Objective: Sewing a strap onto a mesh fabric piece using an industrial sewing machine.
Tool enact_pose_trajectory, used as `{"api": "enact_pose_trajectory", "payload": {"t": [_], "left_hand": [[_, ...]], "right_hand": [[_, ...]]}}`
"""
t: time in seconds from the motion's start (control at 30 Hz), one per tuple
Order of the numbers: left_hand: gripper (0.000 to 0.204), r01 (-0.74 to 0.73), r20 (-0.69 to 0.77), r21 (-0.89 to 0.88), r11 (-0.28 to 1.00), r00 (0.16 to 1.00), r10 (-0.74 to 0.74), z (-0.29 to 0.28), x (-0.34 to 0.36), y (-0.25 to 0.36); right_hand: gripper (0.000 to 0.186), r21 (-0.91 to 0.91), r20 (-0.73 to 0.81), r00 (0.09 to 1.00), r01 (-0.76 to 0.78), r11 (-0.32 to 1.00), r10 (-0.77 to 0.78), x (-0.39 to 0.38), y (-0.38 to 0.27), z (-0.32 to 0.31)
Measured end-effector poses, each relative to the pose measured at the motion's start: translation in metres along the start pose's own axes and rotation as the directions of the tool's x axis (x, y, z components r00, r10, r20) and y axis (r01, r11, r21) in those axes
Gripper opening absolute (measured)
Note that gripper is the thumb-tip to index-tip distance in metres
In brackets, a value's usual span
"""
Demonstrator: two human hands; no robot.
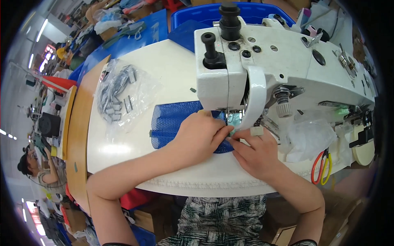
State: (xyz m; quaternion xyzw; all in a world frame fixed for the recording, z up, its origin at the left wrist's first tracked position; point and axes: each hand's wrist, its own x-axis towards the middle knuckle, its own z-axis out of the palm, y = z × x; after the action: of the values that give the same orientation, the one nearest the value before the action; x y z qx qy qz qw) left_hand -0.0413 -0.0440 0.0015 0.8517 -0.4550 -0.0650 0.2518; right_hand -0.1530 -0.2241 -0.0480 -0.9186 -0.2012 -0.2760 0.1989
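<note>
A piece of blue mesh fabric [172, 119] lies on the white sewing table, its right edge under the needle area of a white sewing machine [262, 53]. My left hand [200, 132] rests on the mesh with fingers bent and pressed together close to the presser foot [234, 117]. My right hand [257, 152] is just right of it, thumb and fingers pinched at the near right edge of the mesh. The two hands' fingertips nearly meet. Whatever small piece the right fingertips may pinch is too hidden to name.
On the left lies a clear plastic bag [123, 96] with grey strips. Scissors [321, 166] with red and yellow handles and crumpled clear plastic [305, 137] lie at the right. A blue bin [188, 17] stands behind the machine. Another person [45, 172] sits far left.
</note>
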Motion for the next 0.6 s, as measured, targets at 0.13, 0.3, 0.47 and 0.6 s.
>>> {"api": "enact_pose_trajectory", "payload": {"t": [0.13, 0.3, 0.47, 0.6], "left_hand": [[0.028, 0.437, 0.213, -0.152, 0.886, 0.89, -0.403, -0.006, 0.021, 0.015], [0.027, 0.555, 0.139, -0.364, 0.748, 0.827, -0.545, 0.021, 0.018, 0.017], [0.025, 0.619, 0.087, -0.47, 0.629, 0.742, -0.665, 0.025, 0.023, 0.03], [0.019, 0.668, 0.22, -0.488, 0.562, 0.717, -0.661, 0.017, 0.026, 0.027]], "right_hand": [[0.022, -0.046, -0.172, 0.985, 0.003, 0.999, -0.011, 0.001, -0.003, 0.0], [0.031, -0.075, -0.16, 0.986, 0.045, 0.996, -0.056, 0.0, -0.009, 0.001], [0.033, -0.036, -0.124, 0.981, 0.143, 0.989, -0.146, -0.001, -0.014, -0.001], [0.032, -0.047, -0.131, 0.979, 0.15, 0.988, -0.155, -0.003, -0.014, 0.0]]}}
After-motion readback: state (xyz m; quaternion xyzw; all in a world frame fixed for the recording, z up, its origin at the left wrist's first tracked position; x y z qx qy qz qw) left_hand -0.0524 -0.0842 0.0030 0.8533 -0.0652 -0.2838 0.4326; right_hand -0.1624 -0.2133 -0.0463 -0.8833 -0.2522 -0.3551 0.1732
